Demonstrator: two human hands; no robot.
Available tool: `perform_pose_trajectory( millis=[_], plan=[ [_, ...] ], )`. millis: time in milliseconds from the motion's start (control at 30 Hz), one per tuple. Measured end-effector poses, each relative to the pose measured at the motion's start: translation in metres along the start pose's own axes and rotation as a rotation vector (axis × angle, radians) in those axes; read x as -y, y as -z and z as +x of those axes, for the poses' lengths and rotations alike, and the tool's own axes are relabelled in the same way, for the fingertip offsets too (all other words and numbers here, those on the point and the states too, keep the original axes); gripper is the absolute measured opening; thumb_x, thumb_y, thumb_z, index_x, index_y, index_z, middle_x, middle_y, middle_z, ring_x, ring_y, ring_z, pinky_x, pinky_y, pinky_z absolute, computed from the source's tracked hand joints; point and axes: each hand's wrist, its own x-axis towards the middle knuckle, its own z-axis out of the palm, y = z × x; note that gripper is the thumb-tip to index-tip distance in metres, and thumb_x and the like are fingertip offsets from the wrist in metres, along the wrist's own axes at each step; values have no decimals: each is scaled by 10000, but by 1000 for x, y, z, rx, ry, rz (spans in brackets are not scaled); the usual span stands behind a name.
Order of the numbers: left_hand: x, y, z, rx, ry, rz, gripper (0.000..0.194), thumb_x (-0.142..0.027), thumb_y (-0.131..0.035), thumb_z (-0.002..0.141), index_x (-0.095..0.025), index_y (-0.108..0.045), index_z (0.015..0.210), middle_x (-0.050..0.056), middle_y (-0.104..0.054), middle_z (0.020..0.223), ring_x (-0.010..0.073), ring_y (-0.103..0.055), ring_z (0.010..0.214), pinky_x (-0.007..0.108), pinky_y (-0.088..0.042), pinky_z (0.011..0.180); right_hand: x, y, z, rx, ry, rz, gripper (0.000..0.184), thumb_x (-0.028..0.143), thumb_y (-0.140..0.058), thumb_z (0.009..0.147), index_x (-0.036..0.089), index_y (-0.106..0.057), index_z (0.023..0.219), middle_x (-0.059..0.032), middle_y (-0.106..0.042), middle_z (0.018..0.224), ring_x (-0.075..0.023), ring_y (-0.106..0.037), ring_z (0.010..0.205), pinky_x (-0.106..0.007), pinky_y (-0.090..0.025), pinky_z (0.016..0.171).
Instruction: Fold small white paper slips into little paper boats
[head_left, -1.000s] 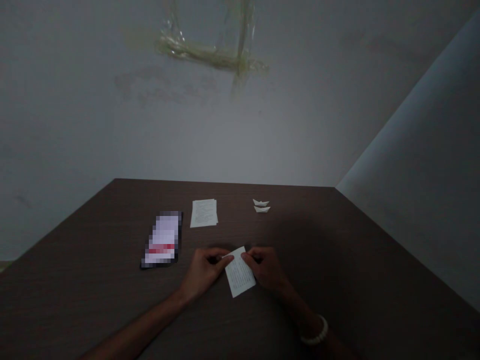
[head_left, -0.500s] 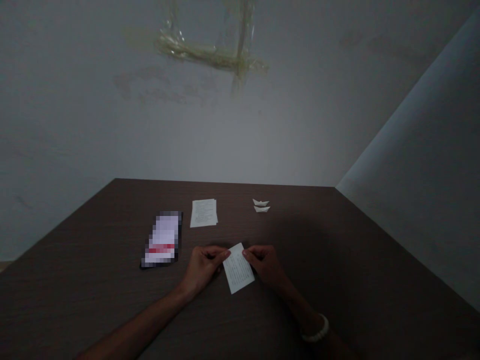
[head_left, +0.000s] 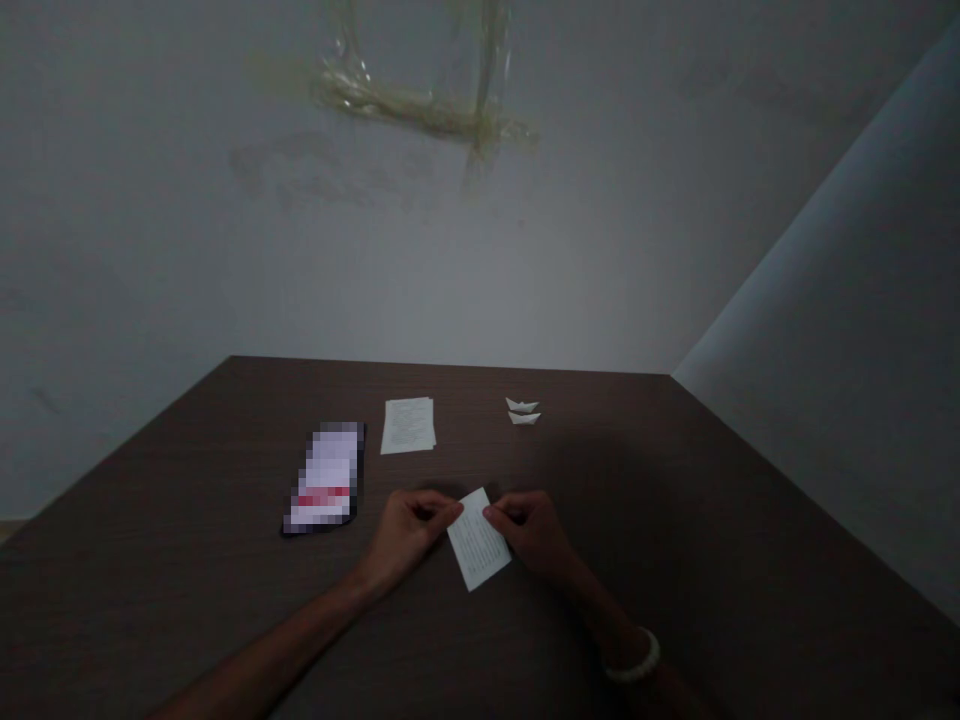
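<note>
A small rectangular piece of printed paper (head_left: 479, 546) is held up between my two hands, tilted, with lines of text facing me. My left hand (head_left: 409, 530) pinches its upper left edge between thumb and fingers. On the opposite edge, near the upper right, my right hand (head_left: 531, 528) has it in a similar pinch. The fingers behind the sheet are partly hidden. Beyond my hands, two small folded paper boats (head_left: 523, 419) lie one behind the other. A short stack of printed paper sheets (head_left: 408, 426) rests to their left.
A phone (head_left: 326, 478) with a blurred-out screen lies left of my hands on the dark wooden table (head_left: 187, 590). The table's far edge meets a stained wall (head_left: 480, 270) with yellowed tape on it. Another wall (head_left: 847, 330) borders the right side.
The held paper has turned very slightly and shifted a little down and to the right. Both hands keep their pinch; the other things stay put.
</note>
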Motion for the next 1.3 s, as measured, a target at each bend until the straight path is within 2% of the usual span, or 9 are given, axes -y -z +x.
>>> perform_pose_trajectory(
  millis=[67, 200, 400, 700, 933, 1133, 1300],
  plan=[
    [0, 1, 1, 35, -35, 17, 311, -436, -653, 757, -137, -738, 773, 70, -721, 727, 193, -640, 673, 259, -482, 601, 0, -1, -1, 20, 13, -42, 251, 311, -613, 795, 119, -717, 670, -31, -688, 617, -127, -590, 543, -200, -403, 501],
    [2, 0, 2, 57, -92, 78, 256, -376, -652, 768, -149, -728, 857, 44, -702, 713, 171, -624, 648, 247, -473, 582, 1, -4, -3, 78, 80, -117, 223, 292, -626, 794, 142, -732, 668, -16, -695, 614, -126, -594, 555, -202, -405, 523],
    [0, 1, 3, 83, -218, 224, 148, -277, -637, 778, -159, -723, 755, 45, -698, 766, 167, -619, 716, 250, -445, 642, 1, -8, -7, 131, 148, -169, 211, 273, -631, 808, 163, -744, 668, -5, -689, 602, -117, -582, 536, -209, -395, 537],
    [1, 5, 7, 130, -255, 283, 116, -251, -649, 766, -156, -717, 772, 32, -655, 748, 147, -577, 681, 239, -414, 621, 0, -8, -8, 139, 177, -220, 175, 255, -647, 799, 169, -755, 691, -4, -693, 605, -111, -575, 532, -205, -384, 539],
    [-4, 5, 4, 217, -378, 292, 167, -226, -612, 809, -160, -685, 674, 36, -655, 705, 165, -577, 742, 269, -423, 709, -1, -11, -7, 139, 208, -208, 178, 252, -640, 807, 168, -754, 699, -2, -696, 612, -103, -570, 529, -199, -379, 535],
    [-8, 6, 3, 135, -340, 268, 218, -285, -600, 821, -150, -693, 677, 47, -631, 695, 170, -577, 717, 268, -429, 665, 3, -6, -6, 108, 189, -208, 197, 273, -623, 818, 176, -752, 707, -10, -715, 640, -120, -606, 551, -212, -408, 551],
    [-5, 10, 6, 82, -186, 174, 227, -328, -602, 802, -140, -684, 705, 50, -658, 734, 166, -598, 685, 251, -450, 611, 4, 3, -5, 91, 150, -145, 174, 258, -624, 811, 175, -752, 727, -24, -738, 692, -149, -662, 605, -220, -456, 571]
  ],
)
